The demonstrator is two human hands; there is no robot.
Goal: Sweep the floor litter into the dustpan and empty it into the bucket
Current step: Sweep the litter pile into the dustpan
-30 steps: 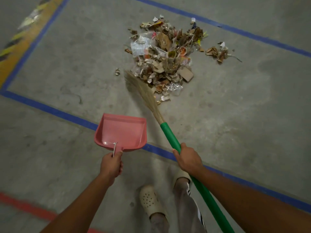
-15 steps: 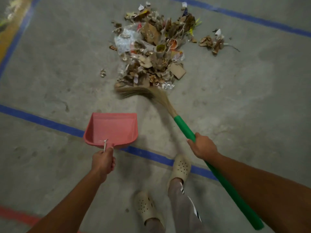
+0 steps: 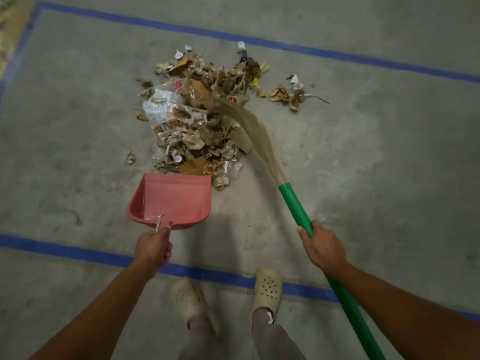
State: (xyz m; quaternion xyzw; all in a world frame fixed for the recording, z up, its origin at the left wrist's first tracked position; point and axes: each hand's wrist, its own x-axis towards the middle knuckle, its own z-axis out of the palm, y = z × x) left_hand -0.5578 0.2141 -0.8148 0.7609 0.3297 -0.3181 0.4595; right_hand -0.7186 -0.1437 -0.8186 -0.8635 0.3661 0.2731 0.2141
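Concrete floor (image 3: 363,178); dustpan (image 3: 176,198) touching litter (image 3: 197,120); no legible writing.

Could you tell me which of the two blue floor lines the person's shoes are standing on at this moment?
The near blue line, running behind the dustpan: both shoes overlap it. The far blue line lies beyond the litter pile.
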